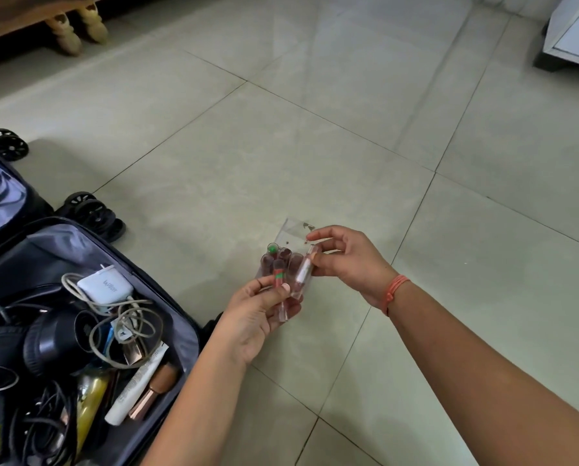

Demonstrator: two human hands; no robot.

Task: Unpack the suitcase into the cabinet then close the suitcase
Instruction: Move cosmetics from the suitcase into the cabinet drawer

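The left hand (264, 312) is curled round the lower end of a clear bag (293, 232), its thumb pressing on a red-and-green one among the small tubes (283, 264) bunched inside. The right hand (345, 260) pinches the bag's right side between fingers and thumb, around a pale pinkish tube. An orange thread bracelet (395, 290) circles the right wrist. Both hands hold the bag above the floor (315, 136), just to the right of the suitcase (184, 334).

The suitcase lies open at the lower left and is full. Nearest in it are a tangle of black cords (46, 432), a gold can (91, 398), a white squeeze tube (135, 386) and a copper-coloured stick (148, 400) lying beside it. Further in sits a round black speaker (58, 338), and beyond that a white charger (105, 287) with its pale cable (127, 327) looped loosely over the other things. The lid half lies flat past it, and black wheels (91, 211) show at the hinge end.

Pale green tiles stretch away behind. At the far left stand carved wooden legs (68, 33) of some furniture; at the far right is the corner of a white cupboard (573, 35), too cropped to tell more.
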